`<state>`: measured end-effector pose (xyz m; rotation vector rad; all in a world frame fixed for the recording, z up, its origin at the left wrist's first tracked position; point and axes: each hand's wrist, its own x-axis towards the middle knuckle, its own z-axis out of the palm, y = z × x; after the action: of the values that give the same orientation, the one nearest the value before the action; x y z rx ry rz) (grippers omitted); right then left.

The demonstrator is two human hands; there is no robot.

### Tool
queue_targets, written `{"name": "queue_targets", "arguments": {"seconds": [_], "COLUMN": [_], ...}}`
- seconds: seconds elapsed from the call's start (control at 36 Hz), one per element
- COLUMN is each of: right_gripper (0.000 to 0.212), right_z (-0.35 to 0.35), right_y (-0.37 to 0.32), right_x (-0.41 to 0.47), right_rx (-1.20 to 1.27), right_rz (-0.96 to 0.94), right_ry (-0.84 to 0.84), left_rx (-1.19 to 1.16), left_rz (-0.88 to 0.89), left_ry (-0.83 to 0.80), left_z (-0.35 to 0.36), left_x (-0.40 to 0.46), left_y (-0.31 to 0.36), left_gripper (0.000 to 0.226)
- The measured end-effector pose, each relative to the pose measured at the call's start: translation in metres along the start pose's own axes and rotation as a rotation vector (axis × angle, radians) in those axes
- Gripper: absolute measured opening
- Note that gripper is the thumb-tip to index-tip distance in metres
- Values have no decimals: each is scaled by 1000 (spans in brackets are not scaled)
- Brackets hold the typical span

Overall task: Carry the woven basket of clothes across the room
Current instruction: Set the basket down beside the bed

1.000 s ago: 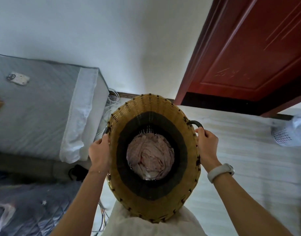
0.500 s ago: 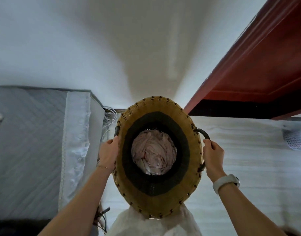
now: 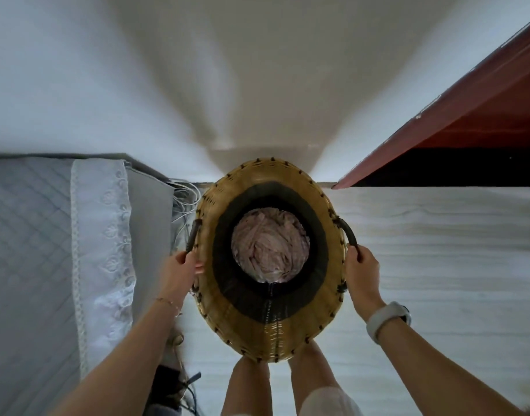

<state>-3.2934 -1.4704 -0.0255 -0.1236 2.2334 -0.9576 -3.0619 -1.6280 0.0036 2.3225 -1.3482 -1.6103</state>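
1. A bed [image 3: 32, 250] covered in grey quilted fabric is filling the left side, with a white lace-edged sheet [image 3: 100, 235] hanging over its edge.
2. A tangle of white cables [image 3: 182, 199] is lying on the floor between the bed and the wall.
3. The left hand [image 3: 179, 271], a thin bracelet [image 3: 167, 301] at its wrist, is curling its fingers tightly around the dark left handle [image 3: 193, 235] of the basket.
4. The woven basket [image 3: 269, 334] is hanging in the middle of the view between both hands, above the person's bare legs [image 3: 248, 385] and the pale floor [image 3: 438, 265], close to the white wall [image 3: 197, 85].
5. Pinkish clothes [image 3: 268, 244] are sitting bunched at the bottom of the basket.
6. The right hand [image 3: 363, 274], with a white watch [image 3: 387, 319] on the wrist, is wrapping its fingers around the dark right handle [image 3: 348, 235].
7. A red door [image 3: 468, 121] is standing at the far right.
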Motion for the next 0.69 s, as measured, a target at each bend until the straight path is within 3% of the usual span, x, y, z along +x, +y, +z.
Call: {"name": "queue_targets", "arguments": {"seconds": [0.22, 0.36, 0.47, 0.58, 0.69], "right_gripper": [23, 26, 22, 28, 35], "right_z": [7, 10, 22, 31, 40], "right_y": [11, 9, -3, -33, -57], "right_x": [35, 35, 36, 50, 67], "right_rx": [-112, -150, -174, -248, -350], "right_rz": [-32, -97, -124, -214, -304], "right_ry": [-108, -199, -166, -166, -217], "left_rx": [93, 305, 447, 404, 357], "left_rz": [-45, 65, 84, -20, -168], "left_ry": [-10, 76, 62, 77, -7], "left_z": [23, 25, 22, 20, 22], "left_x": [34, 50, 54, 46, 27], "left_y": [-9, 1, 6, -13, -55], "left_gripper": [40, 40, 36, 33, 24]}}
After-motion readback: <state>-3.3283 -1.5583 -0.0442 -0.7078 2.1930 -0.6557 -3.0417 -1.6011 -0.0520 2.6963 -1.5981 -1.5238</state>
